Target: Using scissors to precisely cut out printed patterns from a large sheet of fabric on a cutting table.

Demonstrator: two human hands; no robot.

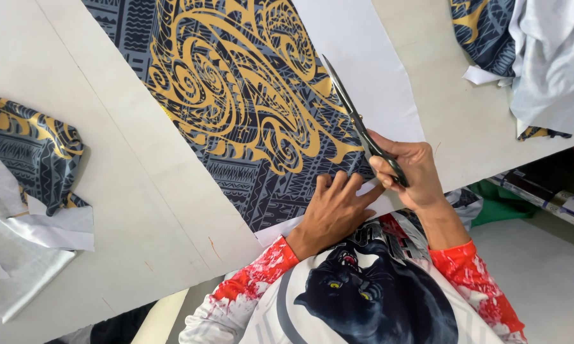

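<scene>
Fingers (pixel 389 167) of my right hand (pixel 409 173) were clenched around black scissors (pixel 358 121), blades pointing up and away along the printed cloth's (pixel 248 108) edge. My left hand (pixel 333 213), nearer me, lay flat and released, pinning that cloth to the bench (pixel 127 210) just beside the blades.

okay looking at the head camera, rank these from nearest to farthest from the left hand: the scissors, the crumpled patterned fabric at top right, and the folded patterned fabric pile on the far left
Measured from the left hand, flat on the patterned cloth:
1. Scissors, just to its right, held in the right hand.
2. Crumpled patterned fabric, at the top right corner.
3. Folded patterned fabric pile, at the far left edge of the table.
</scene>
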